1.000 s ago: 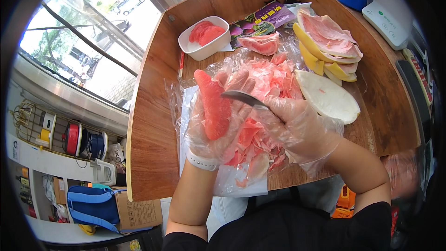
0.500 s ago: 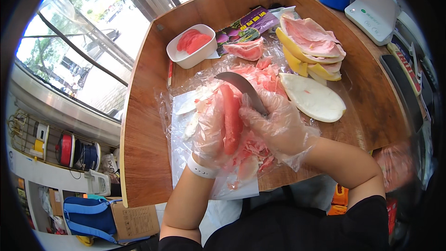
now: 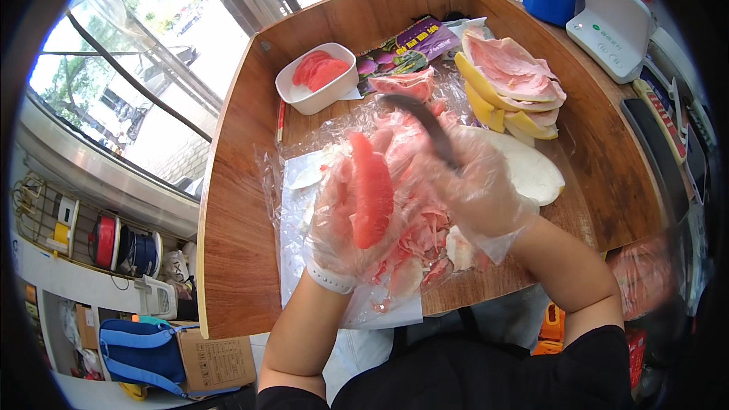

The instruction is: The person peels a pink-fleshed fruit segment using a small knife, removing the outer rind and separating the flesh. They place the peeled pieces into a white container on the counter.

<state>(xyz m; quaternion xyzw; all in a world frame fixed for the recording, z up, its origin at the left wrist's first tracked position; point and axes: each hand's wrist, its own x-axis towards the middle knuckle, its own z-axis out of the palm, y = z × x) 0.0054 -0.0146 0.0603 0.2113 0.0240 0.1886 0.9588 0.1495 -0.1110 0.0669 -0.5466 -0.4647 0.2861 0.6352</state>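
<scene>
My left hand [image 3: 330, 216], in a clear plastic glove, cradles a peeled red pomelo segment [image 3: 370, 201] upright over the table. In my gloved right hand [image 3: 480, 182] is a knife with a dark curved blade [image 3: 421, 121], its tip pointing up and left. Blade and segment are apart. Under both hands lies a heap of torn pink membrane [image 3: 425, 235] on plastic film and white paper [image 3: 296, 182]. Beyond, an unpeeled pink pomelo chunk [image 3: 402, 83] rests near a white tub [image 3: 334, 97] with peeled red flesh in it.
Stacked yellow pomelo rinds [image 3: 516, 91] stand at the far right, with a white-sided rind piece [image 3: 531, 171] nearer. A purple printed sheet [image 3: 418, 44] lies at the back. Raised wooden walls [image 3: 380, 4] edge the table. A white device [image 3: 611, 30] sits on the right ledge.
My right hand has moved right with the knife, away from the segment. The segment has turned in my left hand and shows its broad red side. The knife blade is slightly blurred.
</scene>
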